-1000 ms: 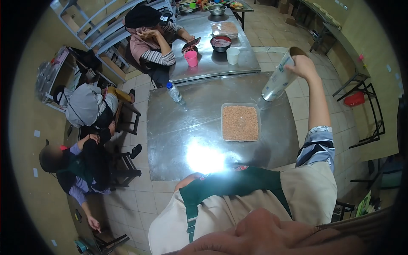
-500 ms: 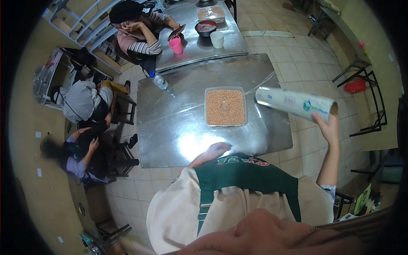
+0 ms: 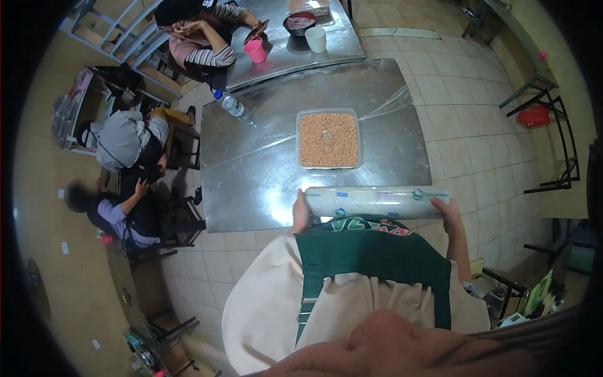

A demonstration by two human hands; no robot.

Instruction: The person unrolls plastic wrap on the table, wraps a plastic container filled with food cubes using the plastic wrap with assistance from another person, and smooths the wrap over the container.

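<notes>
A thick roll of plastic wrap (image 3: 377, 202) with blue and green print lies level across the near edge of the table, just in front of my apron. My left hand (image 3: 301, 212) grips its left end. At the other end, my right hand (image 3: 447, 212) holds the roll with the fingers around it. Beyond the roll sits a clear rectangular container (image 3: 297, 139) filled with light brown granules (image 3: 328, 151). A strip of thin clear film (image 3: 389, 103) stretches over the tabletop on both sides of the container.
The metal table (image 3: 251, 182) carries a water bottle with a blue cap (image 3: 230, 104) at its far left. On a second table behind stand a pink cup (image 3: 255, 51), a white cup (image 3: 316, 40) and a dark bowl (image 3: 299, 25). Several people sit to the left.
My right hand has brought the roll from the table's right side in toward my body and levelled it. The left hand has risen from the table edge and taken the roll's left end.
</notes>
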